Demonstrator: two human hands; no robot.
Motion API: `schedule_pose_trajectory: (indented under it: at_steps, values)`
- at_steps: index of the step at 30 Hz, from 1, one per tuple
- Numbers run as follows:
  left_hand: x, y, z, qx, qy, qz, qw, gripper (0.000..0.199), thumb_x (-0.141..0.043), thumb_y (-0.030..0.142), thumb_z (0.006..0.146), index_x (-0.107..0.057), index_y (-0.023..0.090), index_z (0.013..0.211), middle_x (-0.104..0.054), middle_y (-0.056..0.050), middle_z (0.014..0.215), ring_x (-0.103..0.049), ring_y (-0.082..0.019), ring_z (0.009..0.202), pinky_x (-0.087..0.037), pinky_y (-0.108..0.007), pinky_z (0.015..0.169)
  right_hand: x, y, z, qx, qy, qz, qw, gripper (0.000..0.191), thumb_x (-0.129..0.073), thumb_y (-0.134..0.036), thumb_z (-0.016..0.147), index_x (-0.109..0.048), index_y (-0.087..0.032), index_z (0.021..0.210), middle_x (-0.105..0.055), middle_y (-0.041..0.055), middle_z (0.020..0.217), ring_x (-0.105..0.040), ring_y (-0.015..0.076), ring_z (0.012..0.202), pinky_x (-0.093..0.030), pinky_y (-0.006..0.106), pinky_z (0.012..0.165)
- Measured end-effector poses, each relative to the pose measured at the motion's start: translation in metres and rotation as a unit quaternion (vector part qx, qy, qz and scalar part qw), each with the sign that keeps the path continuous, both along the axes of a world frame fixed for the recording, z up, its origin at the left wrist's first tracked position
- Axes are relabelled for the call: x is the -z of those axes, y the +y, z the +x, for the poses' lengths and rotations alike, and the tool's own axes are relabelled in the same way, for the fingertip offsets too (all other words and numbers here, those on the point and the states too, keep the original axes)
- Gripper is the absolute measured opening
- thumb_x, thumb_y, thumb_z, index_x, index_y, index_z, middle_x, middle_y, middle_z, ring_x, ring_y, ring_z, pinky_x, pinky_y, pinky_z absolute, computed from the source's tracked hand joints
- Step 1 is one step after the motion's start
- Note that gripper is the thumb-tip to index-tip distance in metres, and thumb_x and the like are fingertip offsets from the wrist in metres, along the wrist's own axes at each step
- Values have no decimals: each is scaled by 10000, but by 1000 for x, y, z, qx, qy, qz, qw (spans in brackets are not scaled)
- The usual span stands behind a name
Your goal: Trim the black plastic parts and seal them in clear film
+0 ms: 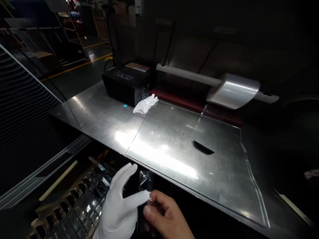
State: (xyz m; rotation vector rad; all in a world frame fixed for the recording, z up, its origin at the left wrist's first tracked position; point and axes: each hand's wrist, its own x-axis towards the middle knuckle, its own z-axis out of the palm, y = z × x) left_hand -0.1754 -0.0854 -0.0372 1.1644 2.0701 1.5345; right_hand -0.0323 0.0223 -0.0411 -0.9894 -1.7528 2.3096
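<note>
My left hand (119, 199) wears a white glove, with its fingers spread away from the thumb. The gloved thumb lies across a narrow, glossy black piece (145, 181) that looks wrapped in clear film. My bare right hand (169, 214) closes on this piece just below, its fingertips meeting the tip of the gloved thumb. The lower part of the piece is mostly hidden by both hands. Beyond them, a small dark, slanted strip (203, 147) lies on the clear sheet (169, 132) covering part of the metal table (97, 122).
A limp white glove (146, 104) rests beside a black box (127, 83) at the back. Behind the sheet, a roll of clear film (234, 91) hangs on a bar. At lower left, a tray (72, 212) holds several glossy dark pieces, below the table edge.
</note>
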Motion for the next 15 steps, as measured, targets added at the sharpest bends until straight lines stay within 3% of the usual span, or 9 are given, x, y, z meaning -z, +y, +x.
schedule_pose_trajectory:
  at_steps: [3, 5, 7, 9, 12, 15]
  values:
    - [9, -17, -9, -56, -131, -68, 987, 429, -562, 244, 1007, -583, 388, 1411, -544, -54, 1524, -548, -282, 1388, -472, -513, 1177, 10, -1, -10, -22, -42, 53, 997, 589, -596, -791, 893, -638, -207, 950, -565, -15, 693, -570, 146, 612, -458, 237, 541]
    - [18, -29, -10, -59, -277, -133, 950, 395, -583, 305, 998, -592, 308, 1393, -693, -65, 1267, -671, -250, 1166, -555, -420, 1037, 19, -2, -16, -56, -61, 83, 993, 494, -636, -697, 924, -679, -205, 925, -628, 9, 757, -603, 165, 693, -483, 255, 620]
    - [33, -41, -7, -33, -362, -180, 914, 181, -635, 318, 964, -722, 226, 1092, -729, -33, 958, -708, -226, 942, -586, -351, 851, 33, -6, -21, -113, -75, 116, 984, 413, -664, -612, 938, -723, -210, 865, -688, 29, 803, -635, 190, 747, -500, 275, 681]
    - [58, -55, -6, -47, -388, -215, 895, 153, -676, 283, 938, -694, 188, 819, -675, 2, 769, -691, -188, 786, -567, -310, 709, 53, -12, -25, -177, -86, 141, 970, 381, -649, -573, 952, -763, -223, 852, -746, 50, 848, -688, 229, 788, -531, 306, 731]
    - [106, -84, -21, -130, -397, -288, 862, 211, -688, 314, 970, -663, 158, 829, -650, 27, 725, -674, -157, 712, -588, -340, 720, 81, -20, -26, -227, -110, 175, 952, 419, -568, -581, 988, -793, -235, 1060, -793, 102, 1093, -743, 312, 1015, -567, 395, 928]
    - [144, -117, -56, -235, -364, -372, 821, 257, -640, 396, 1008, -685, 149, 1066, -719, -35, 956, -702, -181, 816, -613, -376, 762, 97, -15, -17, -239, -131, 200, 941, 498, -518, -605, 1004, -754, -233, 1236, -750, 123, 1289, -695, 337, 1216, -528, 443, 1082]
